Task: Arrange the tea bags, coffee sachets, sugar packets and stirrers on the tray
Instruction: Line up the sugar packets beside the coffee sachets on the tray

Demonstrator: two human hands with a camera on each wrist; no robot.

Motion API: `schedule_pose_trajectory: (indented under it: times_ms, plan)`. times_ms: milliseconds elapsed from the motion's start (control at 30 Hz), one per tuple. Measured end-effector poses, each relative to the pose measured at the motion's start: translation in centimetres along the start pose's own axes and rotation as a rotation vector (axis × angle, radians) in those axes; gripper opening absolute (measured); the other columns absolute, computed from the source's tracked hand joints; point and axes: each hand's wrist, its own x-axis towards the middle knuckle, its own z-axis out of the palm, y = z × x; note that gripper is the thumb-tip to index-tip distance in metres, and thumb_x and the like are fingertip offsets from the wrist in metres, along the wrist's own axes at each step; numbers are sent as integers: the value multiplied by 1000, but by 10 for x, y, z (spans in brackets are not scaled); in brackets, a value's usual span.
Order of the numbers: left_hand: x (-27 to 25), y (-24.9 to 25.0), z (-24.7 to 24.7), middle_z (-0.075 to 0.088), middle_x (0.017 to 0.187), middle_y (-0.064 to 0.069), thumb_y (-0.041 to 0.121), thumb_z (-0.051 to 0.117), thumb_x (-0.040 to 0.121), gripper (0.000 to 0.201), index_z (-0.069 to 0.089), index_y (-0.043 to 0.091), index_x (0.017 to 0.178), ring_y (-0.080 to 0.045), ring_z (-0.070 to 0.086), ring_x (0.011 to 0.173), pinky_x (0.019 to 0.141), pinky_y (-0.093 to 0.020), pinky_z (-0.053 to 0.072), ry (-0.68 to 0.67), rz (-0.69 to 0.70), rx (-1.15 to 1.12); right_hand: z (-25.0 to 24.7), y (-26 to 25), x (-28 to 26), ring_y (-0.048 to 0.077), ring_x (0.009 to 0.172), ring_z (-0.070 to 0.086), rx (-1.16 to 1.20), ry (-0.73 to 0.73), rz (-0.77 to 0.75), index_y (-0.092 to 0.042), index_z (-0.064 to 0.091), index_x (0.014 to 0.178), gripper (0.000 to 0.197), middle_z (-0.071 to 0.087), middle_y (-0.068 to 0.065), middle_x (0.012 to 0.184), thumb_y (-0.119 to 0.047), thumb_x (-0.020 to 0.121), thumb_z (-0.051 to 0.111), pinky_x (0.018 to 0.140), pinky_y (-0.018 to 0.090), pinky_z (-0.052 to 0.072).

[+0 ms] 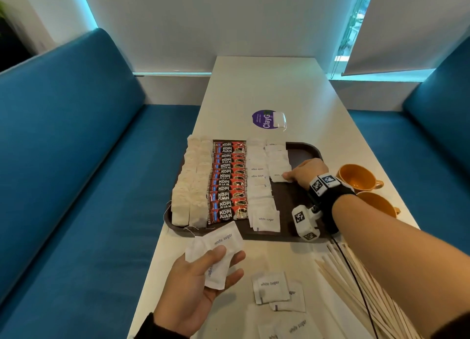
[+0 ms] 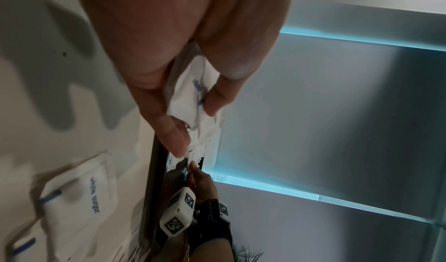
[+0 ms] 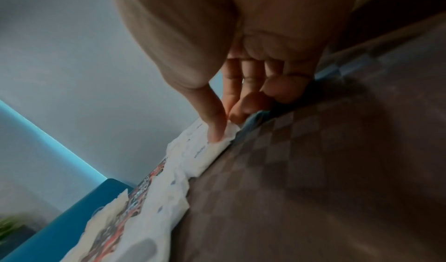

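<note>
A sugar packet (image 1: 279, 177) is pinched in the right grip (image 1: 306, 172), spares held in the left grip (image 1: 201, 282); it should be laid overlapping the tray (image 1: 305, 150) row squarely.

Head cam looks down along the table (image 1: 267, 84) from above, tray (image 1: 302, 151) mid-frame. Left wrist cam sits close under the palm, rolled sideways, tray edge (image 2: 154, 170) lower centre. Right wrist cam sits low over the tray floor (image 3: 313, 189). All three share the tray.
</note>
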Motion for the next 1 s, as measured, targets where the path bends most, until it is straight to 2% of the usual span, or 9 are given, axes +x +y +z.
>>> schedule_pose_trajectory:
  times_ms: [100,200,333,467,567,733,800,900,1000]
  plan:
    - [-4,1,0,76,108,-21,4,67,88,34,64,7,122,-36,75,95,67,-38,63,14,41,17,-5,-3,-14,22,89,64,60,28,-21,-9,69,100,41,71,5,101,-43,81,82,79,34,54]
    - [-11,4,4,75,108,-23,3,70,84,38,66,5,122,-31,75,84,64,-33,63,8,89,4,-15,-6,-57,17,76,62,491,46,-99,-11,68,95,26,69,3,90,-32,86,80,74,35,55]
    - [-24,6,12,74,108,-23,3,72,81,37,69,4,118,-27,70,76,62,-29,60,-32,156,7,-26,-8,-159,15,59,52,867,-258,-249,-3,67,92,34,57,5,73,-35,89,76,52,27,46]
    - [-34,4,16,73,103,-22,0,72,82,34,72,3,116,-24,65,71,60,-29,56,-85,192,66,-22,6,-241,23,69,60,873,-475,-302,-4,74,102,32,69,7,83,-29,84,80,56,31,52]
    - [-40,2,17,73,109,-24,1,74,82,32,74,4,113,-24,63,71,60,-30,54,-125,197,125,-18,15,-267,21,66,63,864,-422,-346,-2,76,98,19,72,16,83,-16,85,80,59,31,56]
    - [-40,0,19,73,105,-23,4,72,83,34,68,-1,116,-28,65,72,62,-30,59,-99,169,54,-29,16,-247,23,64,62,865,-339,-358,2,76,92,17,69,19,75,-10,82,81,60,31,57]
    - [-35,2,15,73,110,-26,-1,58,93,27,63,-1,120,-33,69,78,71,-34,62,-74,113,-42,-36,13,-218,21,64,61,856,-272,-316,-2,77,94,16,71,16,77,-14,83,81,62,30,57]
    - [-26,5,7,71,113,-29,-11,36,88,45,59,-1,126,-42,71,95,82,-42,63,-59,53,-126,-39,9,-161,16,67,64,725,-135,-248,-14,77,93,10,76,7,80,-22,87,80,63,27,56]
    - [-17,5,3,71,115,-29,-15,30,87,52,56,0,130,-49,69,104,90,-52,58,-59,38,-117,-33,9,-104,16,78,68,612,-80,-158,-17,76,95,12,76,4,89,-26,87,79,68,29,56]
